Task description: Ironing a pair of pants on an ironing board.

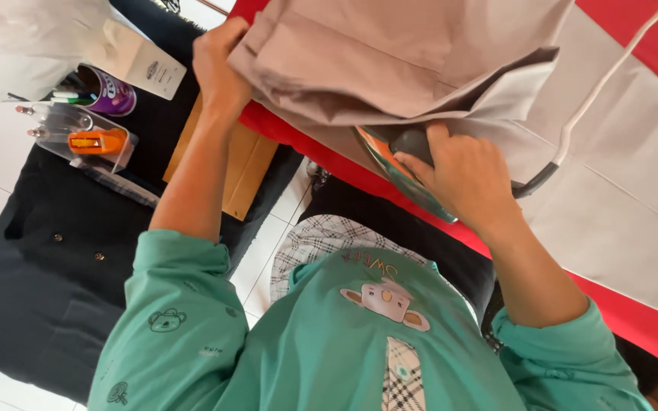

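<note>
My left hand (pixel 221 67) is closed on the edge of a beige garment (pixel 390 57) and lifts it over a red padded board (pixel 329 156). Under the raised fabric, my right hand (pixel 462 179) grips the dark handle of an iron (pixel 409 164). The iron is tilted, and its shiny soleplate edge shows toward me. A white cord (pixel 611 76) runs from the iron up to the right. A white cloth (pixel 618 205) covers the board to the right of the iron.
On the left, a table under a black cloth (pixel 47 259) holds a clear organiser (pixel 108 152) with an orange item, a purple cup of pens (pixel 112 95), a white box (pixel 142 61) and a brown envelope (pixel 241 171). White floor tiles (pixel 264 243) show between table and board.
</note>
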